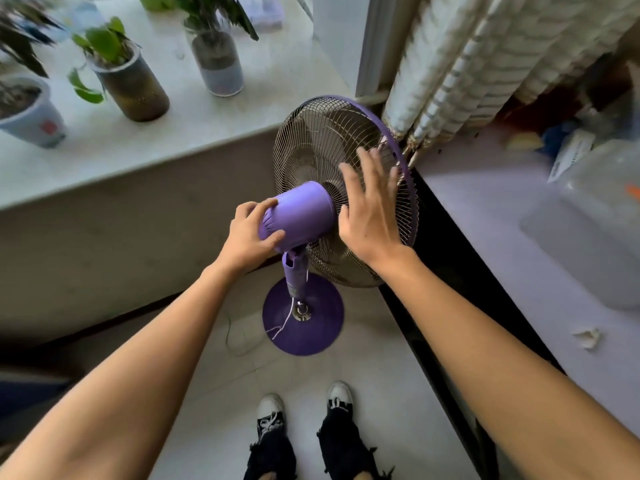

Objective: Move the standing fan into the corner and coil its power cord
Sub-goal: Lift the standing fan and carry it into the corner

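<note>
You have one view only — a wide-angle camera on your head, looking steeply down and forward onto the standing fan [322,216], close enough that your forearms fill the lower frame. Beyond the fan lies the windowsill [166,150] — below it, the floor and your shoes [304,410].

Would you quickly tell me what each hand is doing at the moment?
Left hand: closed around the purple plastic motor housing of the standing fan.
Right hand: open, fingers spread, flat against the round wire fan guard.
</note>
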{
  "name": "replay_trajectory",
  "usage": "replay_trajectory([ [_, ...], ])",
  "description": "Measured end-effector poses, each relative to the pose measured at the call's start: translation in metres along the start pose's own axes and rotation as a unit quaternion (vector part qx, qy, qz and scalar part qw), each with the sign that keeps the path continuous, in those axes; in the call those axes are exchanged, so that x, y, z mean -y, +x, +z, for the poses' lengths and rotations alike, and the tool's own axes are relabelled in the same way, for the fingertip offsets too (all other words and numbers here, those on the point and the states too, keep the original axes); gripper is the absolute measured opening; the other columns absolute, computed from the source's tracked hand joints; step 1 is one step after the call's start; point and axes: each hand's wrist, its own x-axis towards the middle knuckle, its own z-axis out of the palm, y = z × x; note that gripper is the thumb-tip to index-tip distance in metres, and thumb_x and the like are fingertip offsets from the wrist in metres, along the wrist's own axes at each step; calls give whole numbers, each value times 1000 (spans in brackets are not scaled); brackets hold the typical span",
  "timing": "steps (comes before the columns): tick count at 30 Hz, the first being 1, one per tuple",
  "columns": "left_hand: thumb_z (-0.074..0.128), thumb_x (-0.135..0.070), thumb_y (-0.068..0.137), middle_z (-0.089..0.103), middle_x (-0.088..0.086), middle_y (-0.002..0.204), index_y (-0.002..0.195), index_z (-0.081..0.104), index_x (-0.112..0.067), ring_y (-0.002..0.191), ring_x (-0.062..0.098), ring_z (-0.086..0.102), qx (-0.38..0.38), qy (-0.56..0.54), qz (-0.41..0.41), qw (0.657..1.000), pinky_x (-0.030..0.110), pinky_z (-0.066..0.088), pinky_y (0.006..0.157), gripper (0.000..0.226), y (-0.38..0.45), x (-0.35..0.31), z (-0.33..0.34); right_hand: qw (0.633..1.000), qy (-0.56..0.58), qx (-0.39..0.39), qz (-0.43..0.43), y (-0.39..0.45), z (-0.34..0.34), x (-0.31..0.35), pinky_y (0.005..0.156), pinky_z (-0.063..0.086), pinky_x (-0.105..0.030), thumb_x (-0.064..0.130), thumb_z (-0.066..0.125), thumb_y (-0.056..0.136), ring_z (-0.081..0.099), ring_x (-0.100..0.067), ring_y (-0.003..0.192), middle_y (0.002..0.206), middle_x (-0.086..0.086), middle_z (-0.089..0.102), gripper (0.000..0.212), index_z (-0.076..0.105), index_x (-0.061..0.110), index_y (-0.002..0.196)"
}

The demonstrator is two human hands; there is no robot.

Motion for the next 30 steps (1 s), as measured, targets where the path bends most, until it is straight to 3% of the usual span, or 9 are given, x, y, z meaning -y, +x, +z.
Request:
replay_trajectory([
  [5, 66, -40, 78, 48, 7, 134, 142, 37, -28, 107, 15, 57, -86, -209, -88, 970, 33, 49, 92, 72, -11, 18, -2, 983, 178, 26, -43, -70, 35, 15, 105, 46, -37, -11, 50, 77, 56, -31, 121, 133, -19, 53, 53, 56, -3, 129],
  [9, 64, -48, 72, 57, 1, 126, 135, 44, -30, 113, 16, 57, -52, -247, -116, 961, 43, 50, 95, 69, -24, 59, 16, 962, 248, 80, 76, -139, 103, 18, 85, 54, -40, -10, 53, 78, 62, -24, 93, 110, -14, 62, 43, 61, -2, 120],
  [13, 69, -58, 66, 61, 3, 123, 130, 48, -27, 114, 15, 60, 11, -241, -93, 966, 35, 49, 96, 75, -19, 115, 64, 924, 261, 132, 246, -189, 194, -7, 88, 54, -44, 4, 65, 82, 63, -23, 98, 110, -10, 65, 39, 63, 5, 121],
  [16, 76, -57, 64, 66, -3, 115, 120, 55, -26, 109, 6, 63, 60, -210, -36, 975, 22, 49, 93, 67, -3, 133, 106, 887, 276, 190, 317, -198, 254, -27, 100, 48, -41, 18, 74, 83, 60, -25, 114, 123, -10, 64, 52, 56, 8, 131],
  [19, 81, -46, 63, 69, -14, 102, 103, 56, -36, 93, -2, 65, 60, -202, 2, 977, 18, 51, 79, 48, 18, 150, 154, 874, 298, 218, 316, -194, 320, -45, 101, 46, -36, 27, 83, 75, 58, -27, 122, 132, -13, 61, 72, 50, 9, 137],
  [21, 83, -37, 60, 69, -22, 85, 91, 57, -40, 75, -10, 61, 28, -194, 27, 980, 13, 48, 65, 40, 30, 161, 179, 881, 308, 215, 289, -189, 359, -50, 90, 45, -28, 32, 87, 69, 61, -25, 116, 127, -10, 65, 76, 51, 14, 134],
  [23, 84, -31, 60, 66, -25, 70, 79, 59, -38, 62, -11, 54, 18, -191, 47, 980, 10, 44, 55, 32, 38, 163, 186, 881, 332, 189, 277, -182, 380, -50, 85, 48, -30, 36, 88, 65, 64, -22, 109, 121, -3, 69, 77, 52, 22, 131],
  [27, 85, -34, 57, 62, -12, 72, 82, 62, -16, 65, -2, 51, 24, -206, 87, 974, 20, 48, 58, 38, 51, 170, 194, 850, 426, 178, 255, -169, 416, -64, 94, 54, -36, 31, 90, 61, 67, -12, 107, 115, 7, 71, 73, 54, 30, 126],
  [30, 82, -30, 55, 64, 2, 80, 91, 61, 1, 72, 8, 55, -4, -251, 92, 964, 31, 52, 65, 52, 49, 170, 200, 829, 467, 179, 252, -166, 430, -70, 90, 57, -50, 21, 88, 61, 70, -19, 103, 107, 1, 74, 62, 60, 26, 116],
])
